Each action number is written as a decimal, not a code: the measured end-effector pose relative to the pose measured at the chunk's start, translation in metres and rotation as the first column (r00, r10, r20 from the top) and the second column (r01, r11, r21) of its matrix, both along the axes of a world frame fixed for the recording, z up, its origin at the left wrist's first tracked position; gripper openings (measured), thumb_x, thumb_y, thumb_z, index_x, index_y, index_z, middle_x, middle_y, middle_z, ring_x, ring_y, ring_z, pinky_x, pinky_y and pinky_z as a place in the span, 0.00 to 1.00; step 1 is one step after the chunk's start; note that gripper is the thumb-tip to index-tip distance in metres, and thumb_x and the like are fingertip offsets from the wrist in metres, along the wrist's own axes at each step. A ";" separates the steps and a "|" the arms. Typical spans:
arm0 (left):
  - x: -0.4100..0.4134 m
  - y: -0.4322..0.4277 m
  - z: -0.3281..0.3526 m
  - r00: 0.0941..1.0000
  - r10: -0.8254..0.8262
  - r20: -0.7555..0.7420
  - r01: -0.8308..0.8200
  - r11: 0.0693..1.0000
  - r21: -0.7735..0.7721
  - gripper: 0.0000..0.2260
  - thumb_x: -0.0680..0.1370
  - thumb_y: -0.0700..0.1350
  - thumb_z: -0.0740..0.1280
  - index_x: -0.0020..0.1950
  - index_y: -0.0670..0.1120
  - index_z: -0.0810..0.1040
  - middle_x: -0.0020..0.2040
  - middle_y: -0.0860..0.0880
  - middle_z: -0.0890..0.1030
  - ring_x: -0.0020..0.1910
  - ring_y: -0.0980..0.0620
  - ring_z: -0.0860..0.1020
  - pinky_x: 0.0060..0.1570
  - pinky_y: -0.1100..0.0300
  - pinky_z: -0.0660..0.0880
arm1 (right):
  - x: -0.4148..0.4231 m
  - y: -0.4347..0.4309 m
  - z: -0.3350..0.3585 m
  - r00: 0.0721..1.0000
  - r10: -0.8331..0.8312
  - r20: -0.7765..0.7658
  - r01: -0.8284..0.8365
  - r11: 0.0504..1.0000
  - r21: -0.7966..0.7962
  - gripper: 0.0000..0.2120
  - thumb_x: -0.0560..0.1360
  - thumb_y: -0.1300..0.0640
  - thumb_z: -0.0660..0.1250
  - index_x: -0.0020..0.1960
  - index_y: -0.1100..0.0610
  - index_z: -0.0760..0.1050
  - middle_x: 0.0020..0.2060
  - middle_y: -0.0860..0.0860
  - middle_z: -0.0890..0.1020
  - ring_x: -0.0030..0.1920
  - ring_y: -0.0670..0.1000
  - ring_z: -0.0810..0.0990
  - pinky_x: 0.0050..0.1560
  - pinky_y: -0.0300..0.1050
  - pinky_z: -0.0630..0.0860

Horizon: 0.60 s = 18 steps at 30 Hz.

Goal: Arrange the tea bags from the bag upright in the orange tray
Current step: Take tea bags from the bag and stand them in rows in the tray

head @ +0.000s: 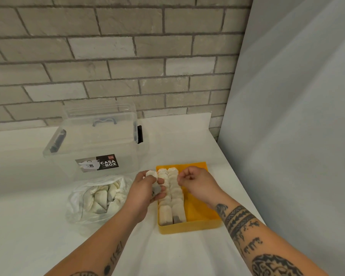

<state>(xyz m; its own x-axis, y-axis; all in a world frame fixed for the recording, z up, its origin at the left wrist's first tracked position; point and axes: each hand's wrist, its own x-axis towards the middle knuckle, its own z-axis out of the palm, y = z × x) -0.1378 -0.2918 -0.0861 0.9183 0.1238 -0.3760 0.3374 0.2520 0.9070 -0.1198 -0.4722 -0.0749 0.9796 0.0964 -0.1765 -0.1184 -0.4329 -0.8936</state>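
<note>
Orange tray lies under both hands: left hand clutches tea bags, right hand curled closed.

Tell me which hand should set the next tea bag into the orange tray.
Left. The left hand already holds a tea bag at the left edge of the orange tray, beside the two standing rows. The right hand appears to carry none and hovers over the rows, probably steadying them.

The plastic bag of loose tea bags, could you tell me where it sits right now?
The plastic bag lies left of the orange tray, in front of the clear storage box.
</note>
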 end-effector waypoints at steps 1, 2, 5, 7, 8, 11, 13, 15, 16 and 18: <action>0.000 -0.002 0.002 0.999 -0.035 0.023 0.035 0.999 -0.010 0.12 0.82 0.35 0.58 0.62 0.46 0.72 0.49 0.42 0.84 0.44 0.43 0.84 0.40 0.53 0.81 | 0.000 0.001 0.002 0.999 -0.020 0.033 0.019 1.000 0.020 0.03 0.76 0.57 0.72 0.49 0.55 0.82 0.46 0.50 0.85 0.49 0.50 0.83 0.51 0.41 0.79; -0.001 -0.004 0.003 0.996 -0.070 0.051 0.071 0.997 -0.012 0.12 0.82 0.34 0.58 0.63 0.46 0.72 0.50 0.42 0.85 0.45 0.43 0.85 0.41 0.53 0.82 | 0.000 0.002 0.002 0.998 -0.029 0.060 0.027 0.999 0.035 0.04 0.76 0.56 0.72 0.50 0.54 0.82 0.46 0.48 0.84 0.49 0.48 0.82 0.49 0.38 0.77; -0.004 -0.010 0.005 0.985 -0.122 0.123 0.119 0.992 0.028 0.13 0.83 0.36 0.63 0.65 0.49 0.70 0.49 0.46 0.88 0.48 0.45 0.87 0.42 0.55 0.83 | -0.002 0.004 0.003 0.996 -0.033 0.087 0.026 0.996 0.087 0.05 0.75 0.55 0.74 0.50 0.54 0.82 0.45 0.45 0.82 0.46 0.42 0.79 0.48 0.33 0.75; -0.004 -0.011 0.003 0.986 -0.087 0.143 0.074 0.993 0.093 0.17 0.80 0.39 0.70 0.65 0.52 0.72 0.51 0.46 0.87 0.47 0.48 0.87 0.39 0.57 0.82 | -0.003 0.004 0.001 0.996 -0.029 0.080 0.020 0.993 0.115 0.06 0.75 0.54 0.74 0.51 0.54 0.82 0.46 0.46 0.83 0.46 0.42 0.80 0.49 0.35 0.76; -0.003 -0.011 0.002 0.986 -0.067 0.150 0.047 0.990 0.135 0.18 0.78 0.41 0.74 0.65 0.53 0.74 0.54 0.45 0.85 0.46 0.49 0.87 0.38 0.57 0.82 | -0.004 0.004 0.001 0.997 -0.027 0.069 0.018 0.992 0.123 0.06 0.76 0.54 0.74 0.51 0.54 0.82 0.46 0.46 0.84 0.47 0.43 0.80 0.50 0.36 0.77; -0.003 -0.012 0.002 0.984 -0.060 0.167 0.022 0.975 0.222 0.20 0.73 0.42 0.79 0.61 0.54 0.77 0.57 0.44 0.81 0.43 0.47 0.87 0.36 0.57 0.82 | -0.005 0.004 0.000 1.000 -0.016 0.020 0.013 0.991 0.135 0.05 0.78 0.53 0.71 0.52 0.52 0.82 0.49 0.47 0.85 0.50 0.46 0.82 0.52 0.40 0.79; -0.004 -0.013 0.003 0.980 -0.094 0.178 0.043 0.962 0.269 0.20 0.71 0.41 0.80 0.59 0.53 0.78 0.54 0.45 0.81 0.43 0.47 0.85 0.34 0.57 0.81 | -0.006 0.004 0.001 1.000 -0.005 -0.021 0.008 0.986 0.168 0.06 0.78 0.52 0.70 0.54 0.51 0.81 0.50 0.47 0.85 0.47 0.46 0.82 0.48 0.40 0.79; -0.005 -0.014 0.004 0.974 -0.130 0.186 0.063 0.943 0.326 0.21 0.71 0.41 0.80 0.58 0.53 0.77 0.53 0.48 0.80 0.44 0.46 0.85 0.33 0.58 0.81 | -0.008 0.004 0.003 0.999 0.004 -0.049 0.006 0.981 0.192 0.06 0.79 0.53 0.69 0.55 0.50 0.81 0.50 0.48 0.85 0.43 0.44 0.81 0.40 0.35 0.75; -0.006 -0.014 0.004 0.971 -0.145 0.189 0.073 0.936 0.344 0.21 0.70 0.41 0.81 0.58 0.53 0.77 0.53 0.49 0.80 0.44 0.46 0.85 0.32 0.59 0.80 | -0.009 0.004 0.003 0.998 0.009 -0.060 0.003 0.979 0.202 0.06 0.79 0.54 0.69 0.55 0.51 0.81 0.50 0.48 0.85 0.42 0.44 0.81 0.37 0.33 0.74; -0.007 -0.014 0.004 0.967 -0.175 0.187 0.098 0.928 0.360 0.22 0.71 0.40 0.80 0.60 0.52 0.77 0.53 0.53 0.78 0.44 0.46 0.85 0.32 0.60 0.79 | -0.009 0.002 0.003 0.996 0.023 -0.086 -0.003 0.974 0.226 0.06 0.78 0.54 0.70 0.55 0.51 0.82 0.49 0.47 0.85 0.42 0.44 0.80 0.35 0.32 0.73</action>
<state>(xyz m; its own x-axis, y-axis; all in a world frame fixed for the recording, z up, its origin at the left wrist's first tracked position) -0.1448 -0.3057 -0.0823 0.9888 0.0781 -0.1269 0.1360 -0.1239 0.9829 -0.1292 -0.4706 -0.0720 0.9596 0.1564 -0.2338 -0.1962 -0.2236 -0.9547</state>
